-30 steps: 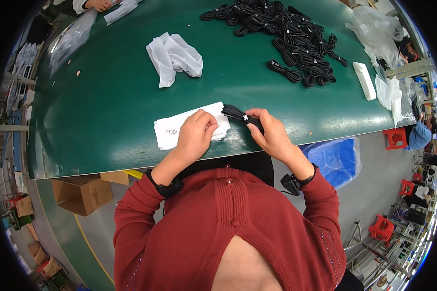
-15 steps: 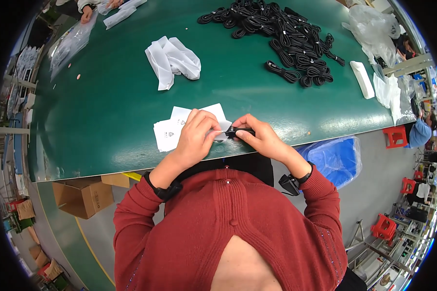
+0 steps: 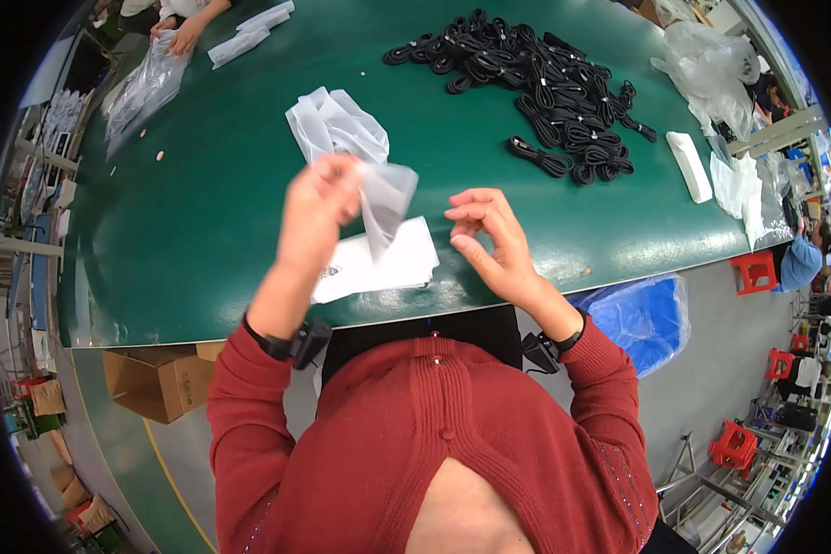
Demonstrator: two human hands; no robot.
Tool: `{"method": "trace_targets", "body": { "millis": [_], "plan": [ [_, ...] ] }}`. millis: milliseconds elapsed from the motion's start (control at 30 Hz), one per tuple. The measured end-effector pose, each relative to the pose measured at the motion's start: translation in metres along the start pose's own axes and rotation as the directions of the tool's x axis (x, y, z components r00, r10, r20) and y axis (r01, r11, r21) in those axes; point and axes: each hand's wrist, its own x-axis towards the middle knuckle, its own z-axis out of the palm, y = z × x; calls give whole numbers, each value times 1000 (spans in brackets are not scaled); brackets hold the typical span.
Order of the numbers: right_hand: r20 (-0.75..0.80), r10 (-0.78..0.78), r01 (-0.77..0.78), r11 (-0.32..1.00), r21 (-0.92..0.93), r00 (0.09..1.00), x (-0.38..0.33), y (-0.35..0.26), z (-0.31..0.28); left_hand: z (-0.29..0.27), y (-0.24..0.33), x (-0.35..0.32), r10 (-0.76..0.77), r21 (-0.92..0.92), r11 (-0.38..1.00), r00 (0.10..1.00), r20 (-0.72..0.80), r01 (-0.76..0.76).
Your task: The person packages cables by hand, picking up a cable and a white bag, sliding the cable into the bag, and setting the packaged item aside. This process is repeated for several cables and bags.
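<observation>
Between the fingers of my left hand (image 3: pixel 319 208), a small translucent plastic bag (image 3: pixel 388 198) hangs, smeared by motion. Under it lies a stack of white printed slips or flat bags (image 3: pixel 392 263), near the table's front edge. My right hand (image 3: pixel 497 245) is raised to the right of the stack, fingers bent but apart, and nothing shows in it. Just beyond my left hand rests a crumpled heap of whitish, see-through bags (image 3: pixel 337 125). Further off to the right is a big pile of coiled black cables (image 3: pixel 563 102), each bundled.
The green table (image 3: pixel 222 212) has bits of litter on it. A white strip (image 3: pixel 689 166) and clear plastic (image 3: pixel 711 60) lie at right. A blue lined bin (image 3: pixel 642 323) and cardboard box (image 3: pixel 157 383) stand below. Another person's hands (image 3: pixel 186 32) handle plastic at far left.
My left hand has lifted up and away with a bag. My right hand has opened, and the black item it held no longer shows. The other person's hands have shifted.
</observation>
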Motion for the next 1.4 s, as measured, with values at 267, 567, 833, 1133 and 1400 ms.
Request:
{"method": "trace_targets", "body": {
  "millis": [267, 567, 833, 1133, 1400],
  "plan": [
    [-251, 88, -219, 800, -559, 964, -6, 31, -76, -48, -10, 45, 464, 934, 67, 839, 283, -352],
    [-368, -184, -328, 214, -920, 912, 29, 70, -177, -34, -40, 73, 44, 922, -88, 923, 382, -377],
    [-482, 197, -520, 294, -802, 854, 63, 104, -211, -56, -32, 152, 47, 928, -167, 937, 346, -334],
    [-307, 205, -354, 257, -899, 929, 83, 87, -118, -108, -19, 229, 147, 956, -280, 981, 128, -83],
    [-210, 151, -256, 444, -859, 966, 74, 98, -96, -62, 30, 103, 18, 964, -149, 974, 226, -221]
  ]
}}
